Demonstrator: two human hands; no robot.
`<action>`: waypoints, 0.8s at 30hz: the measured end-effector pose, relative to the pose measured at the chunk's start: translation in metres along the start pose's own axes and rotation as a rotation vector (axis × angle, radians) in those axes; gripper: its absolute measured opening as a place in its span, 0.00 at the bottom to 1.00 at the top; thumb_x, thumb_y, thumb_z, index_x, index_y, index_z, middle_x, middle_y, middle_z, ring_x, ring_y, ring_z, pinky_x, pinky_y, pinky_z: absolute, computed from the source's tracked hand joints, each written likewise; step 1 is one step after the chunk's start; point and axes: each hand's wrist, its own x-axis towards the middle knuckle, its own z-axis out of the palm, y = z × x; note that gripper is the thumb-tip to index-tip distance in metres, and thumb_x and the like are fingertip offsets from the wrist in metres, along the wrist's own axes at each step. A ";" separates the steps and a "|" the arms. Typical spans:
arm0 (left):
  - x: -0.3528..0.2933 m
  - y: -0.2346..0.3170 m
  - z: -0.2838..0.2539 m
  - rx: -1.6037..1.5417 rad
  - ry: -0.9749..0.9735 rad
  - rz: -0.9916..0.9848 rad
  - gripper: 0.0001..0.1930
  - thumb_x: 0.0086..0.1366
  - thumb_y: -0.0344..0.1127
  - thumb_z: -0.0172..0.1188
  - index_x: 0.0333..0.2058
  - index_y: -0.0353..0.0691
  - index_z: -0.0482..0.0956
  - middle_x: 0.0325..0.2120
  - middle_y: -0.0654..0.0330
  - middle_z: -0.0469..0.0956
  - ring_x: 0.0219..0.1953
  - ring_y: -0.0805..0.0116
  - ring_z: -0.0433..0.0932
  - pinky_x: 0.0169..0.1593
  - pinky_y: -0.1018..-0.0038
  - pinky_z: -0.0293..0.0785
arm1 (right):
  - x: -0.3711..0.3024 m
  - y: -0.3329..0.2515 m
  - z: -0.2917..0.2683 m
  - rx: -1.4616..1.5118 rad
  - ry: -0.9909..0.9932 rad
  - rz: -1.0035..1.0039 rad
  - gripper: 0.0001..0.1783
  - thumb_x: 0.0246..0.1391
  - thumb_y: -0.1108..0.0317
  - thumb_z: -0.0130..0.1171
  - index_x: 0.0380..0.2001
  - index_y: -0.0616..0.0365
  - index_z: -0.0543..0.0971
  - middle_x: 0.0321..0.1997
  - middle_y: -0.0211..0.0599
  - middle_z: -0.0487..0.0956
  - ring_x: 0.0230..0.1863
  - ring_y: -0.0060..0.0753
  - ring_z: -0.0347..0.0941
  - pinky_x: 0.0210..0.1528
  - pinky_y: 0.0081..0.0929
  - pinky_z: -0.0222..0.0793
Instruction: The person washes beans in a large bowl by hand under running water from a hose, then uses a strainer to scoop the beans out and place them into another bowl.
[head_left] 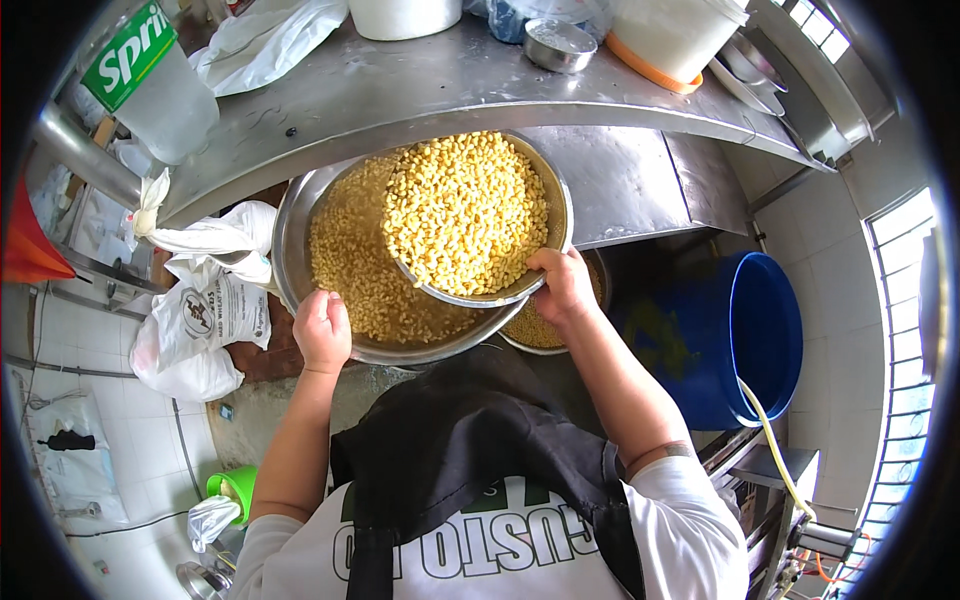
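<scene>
My right hand (pixel 566 288) is closed on the near right rim of a round metal bowl (pixel 560 190). Yellow beans (pixel 465 215), much like soybeans, fill that bowl nearly to its edge. The bowl is tilted over the right side of a larger metal basin (pixel 283 245); whether the two touch I cannot tell. Cloudy brownish water with more beans (pixel 365 290) lies in the basin. At its near left rim, my left hand (pixel 322 332) is closed on the edge. Below my right hand, another container of yellow beans (pixel 533 328) is partly hidden by the bowl and basin.
A steel shelf (pixel 420 90) runs across the front, bearing a small metal bowl (pixel 560 46), a white tub (pixel 668 40) and a cut plastic bottle (pixel 165 110). A blue barrel (pixel 690 340) with a hose (pixel 765 430) stands right. White sacks (pixel 215 310) lie left.
</scene>
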 end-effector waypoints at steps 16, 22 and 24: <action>-0.006 -0.033 -0.002 -0.015 -0.036 0.008 0.07 0.70 0.30 0.57 0.33 0.33 0.76 0.26 0.48 0.76 0.29 0.47 0.76 0.36 0.60 0.72 | -0.030 -0.013 -0.081 0.149 0.146 -0.133 0.24 0.47 0.86 0.50 0.51 0.74 0.75 0.50 0.53 0.80 0.49 0.49 0.80 0.58 0.46 0.77; -0.005 -0.023 -0.001 -0.008 -0.098 -0.088 0.07 0.69 0.30 0.57 0.32 0.33 0.78 0.26 0.49 0.79 0.29 0.49 0.78 0.36 0.60 0.74 | -0.046 -0.026 -0.178 0.121 0.397 -0.159 0.30 0.46 0.83 0.49 0.58 0.68 0.70 0.52 0.49 0.78 0.48 0.47 0.80 0.50 0.46 0.82; -0.003 -0.018 -0.001 0.009 -0.113 -0.091 0.08 0.69 0.30 0.56 0.30 0.33 0.76 0.25 0.49 0.77 0.28 0.51 0.76 0.35 0.61 0.72 | -0.050 -0.027 -0.202 0.098 0.460 -0.119 0.31 0.45 0.84 0.48 0.58 0.65 0.71 0.50 0.47 0.79 0.46 0.46 0.81 0.43 0.45 0.85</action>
